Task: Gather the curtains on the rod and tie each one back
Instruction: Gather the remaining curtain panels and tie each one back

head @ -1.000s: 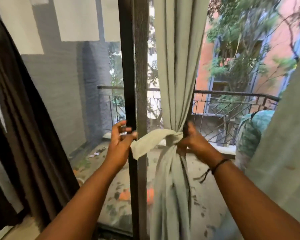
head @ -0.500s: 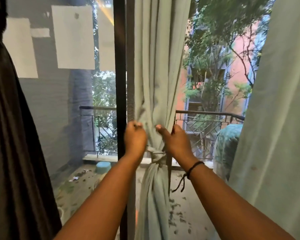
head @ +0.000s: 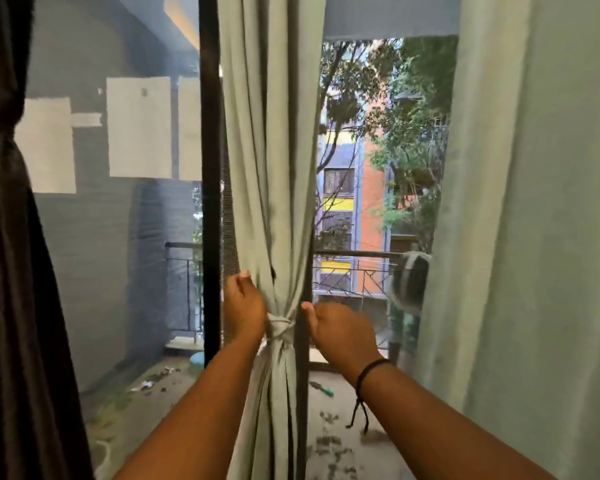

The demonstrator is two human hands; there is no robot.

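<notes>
Middle curtain point(head: 267, 174), pale green, hanging from above the frame just right of the dark door frame point(head: 209, 168), gathered into a narrow waist and bound there by a tie point(head: 280, 325) of the same cloth, knotted between my two hands. My left hand point(head: 245, 306) lies against the left flank of the gathered cloth just above the knot, its fingers curled round the folds and partly hidden behind them, so whether they pinch or merely cup the cloth I cannot tell. My right hand point(head: 340, 329), a black cord bracelet point(head: 369, 370) at its wrist, sits just right of the knot with the fingers curled inward and the thumb toward the cloth; what they hold, if anything, is hidden and blurred. Step in hand, as I judge it: settling and snugging the knot on this curtain, the wrap itself appearing complete. To the left, the dark brown curtain point(head: 11, 271) looks cinched near its upper part; to the right, a second pale curtain point(head: 534, 237) hangs loose and ungathered. The next move, in my estimate, calls for letting go of the tied bundle without loosening it, then reaching right to draw the loose curtain together along the rod, which lies out of view above.
</notes>
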